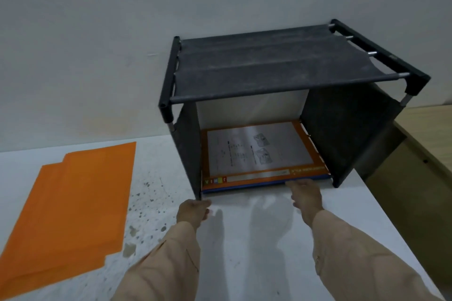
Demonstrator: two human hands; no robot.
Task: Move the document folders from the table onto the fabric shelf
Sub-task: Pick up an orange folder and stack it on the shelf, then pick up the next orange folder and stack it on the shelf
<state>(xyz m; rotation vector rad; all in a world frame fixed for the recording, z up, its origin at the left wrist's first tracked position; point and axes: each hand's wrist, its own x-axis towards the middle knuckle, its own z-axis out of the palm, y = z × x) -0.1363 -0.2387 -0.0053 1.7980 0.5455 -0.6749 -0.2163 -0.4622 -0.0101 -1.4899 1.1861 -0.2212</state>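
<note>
A dark grey fabric shelf (281,63) stands on the white table (244,239) against the wall. On its bottom level lies an orange document folder (259,151) with a printed sheet under its clear cover, on top of a blue folder whose edge shows beneath. My right hand (305,194) touches the stack's front edge, fingers curled. At the shelf's front left corner, my left hand (194,210) rests with fingers folded and nothing visibly in it. Two orange folders (71,208) lie overlapped on the table to the left.
Dark stains (144,217) spot the table between the orange folders and the shelf. A wooden desk (420,154) stands lower, past the table's right edge. The shelf's top fabric level carries nothing.
</note>
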